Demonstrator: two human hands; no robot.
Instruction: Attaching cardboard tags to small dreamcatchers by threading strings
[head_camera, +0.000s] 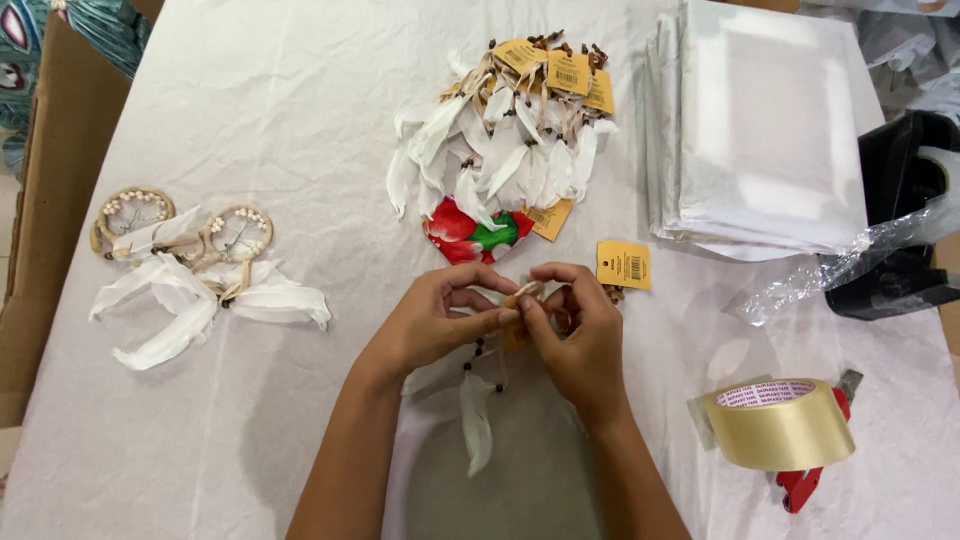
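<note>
Centrally, both hands meet just above the near edge of the table, which is covered with a white cloth. The left hand and the right hand each have the grip pressed together, thumb against forefinger, pinching the top of a small dreamcatcher. Its beaded cords and one white feather hang down toward the person between the forearms, so the piece stays untangled while the fingertips work at its upper loop. A yellow paper tag lies just beside the right hand, within easy reach.

Beyond the hands sits a pile of dreamcatchers with white feathers and yellow tags, stacked on a red and green patterned piece. Two dreamcatchers without tags lie well apart at the left, which keeps the two lots separate.

At the right, a stack of white folded bags occupies the far corner, with a black tape dispenser beside it near the table edge. A roll of clear packing tape on a red-handled holder rests near the right forearm. A brown cardboard box stands along the left edge. Open cloth remains between the left pair and the hands.
</note>
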